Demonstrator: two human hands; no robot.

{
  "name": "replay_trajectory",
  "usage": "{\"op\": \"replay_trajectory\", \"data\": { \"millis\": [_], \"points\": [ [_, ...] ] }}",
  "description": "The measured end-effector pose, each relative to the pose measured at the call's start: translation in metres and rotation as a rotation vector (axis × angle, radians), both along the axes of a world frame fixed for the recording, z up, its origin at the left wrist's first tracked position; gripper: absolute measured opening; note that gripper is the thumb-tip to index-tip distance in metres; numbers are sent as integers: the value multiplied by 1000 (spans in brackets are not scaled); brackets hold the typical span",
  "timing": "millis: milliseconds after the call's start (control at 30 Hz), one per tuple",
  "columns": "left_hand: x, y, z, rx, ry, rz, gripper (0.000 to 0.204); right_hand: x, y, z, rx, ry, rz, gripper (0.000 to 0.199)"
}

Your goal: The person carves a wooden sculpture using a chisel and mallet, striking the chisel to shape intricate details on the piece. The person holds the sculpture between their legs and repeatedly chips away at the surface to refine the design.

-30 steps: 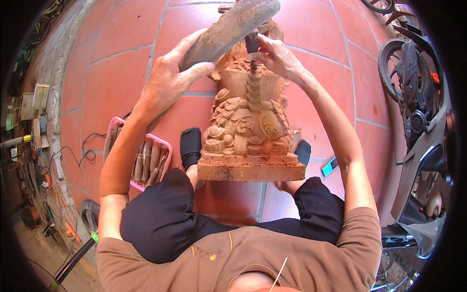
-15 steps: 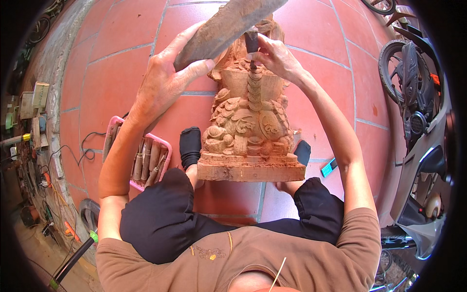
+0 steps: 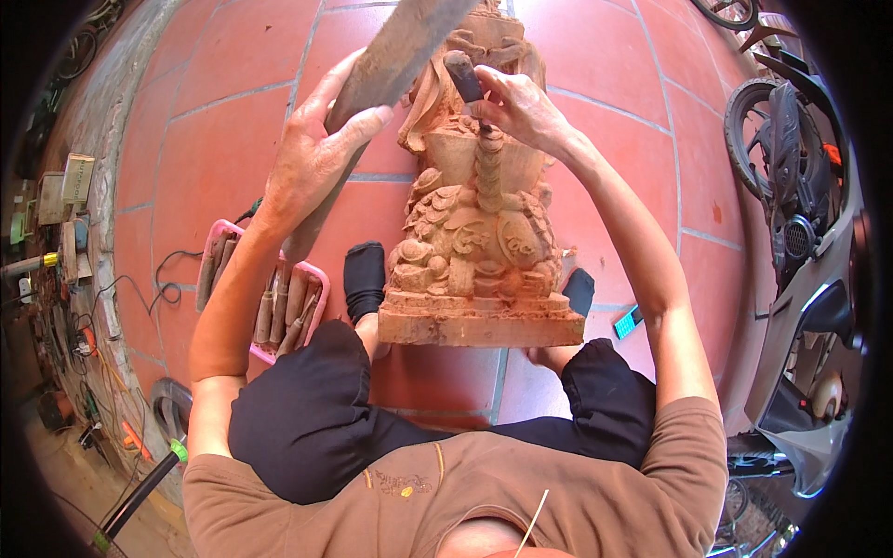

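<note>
Before me on the floor stands a carved wooden statue on a square base, with rows of coins and rounded shapes on it. My left hand is closed around a long, flat wooden club. Its upper end rises out past the top of the picture and its lower end shows below my wrist. In the fingers of my right hand is a chisel with a dark handle. The handle leans to the left, and the tip meets the statue at the top of the coin column.
A pink basket of wooden-handled tools sits by my left knee. Near my right foot lies a small blue phone. A motorbike stands at the right, and a cable runs across the left floor.
The club has swung more upright and shifted left and down, its lower end now below my left wrist. The chisel's handle has tilted from upright to the left in my right hand.
</note>
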State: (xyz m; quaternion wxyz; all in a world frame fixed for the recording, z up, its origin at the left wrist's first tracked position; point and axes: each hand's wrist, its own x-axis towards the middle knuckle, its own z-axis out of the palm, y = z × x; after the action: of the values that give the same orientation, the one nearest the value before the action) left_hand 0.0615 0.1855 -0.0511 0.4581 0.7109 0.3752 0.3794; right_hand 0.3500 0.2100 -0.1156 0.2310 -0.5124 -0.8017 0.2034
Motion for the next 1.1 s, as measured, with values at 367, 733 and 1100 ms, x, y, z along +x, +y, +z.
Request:
{"op": "replay_trajectory", "data": {
  "millis": [367, 733, 1100],
  "points": [
    [-7, 4, -4, -26, 134, -19, 61, 14, -1, 9, -248, 97, -93, 28],
    [-3, 4, 0, 3, 104, -24, 62, -3, 8, 0, -157, 72, -102, 37],
    [-9, 7, -11, -143, 92, 23, 63, -15, 16, 2, -84, -51, -17, 38]
  ]
}}
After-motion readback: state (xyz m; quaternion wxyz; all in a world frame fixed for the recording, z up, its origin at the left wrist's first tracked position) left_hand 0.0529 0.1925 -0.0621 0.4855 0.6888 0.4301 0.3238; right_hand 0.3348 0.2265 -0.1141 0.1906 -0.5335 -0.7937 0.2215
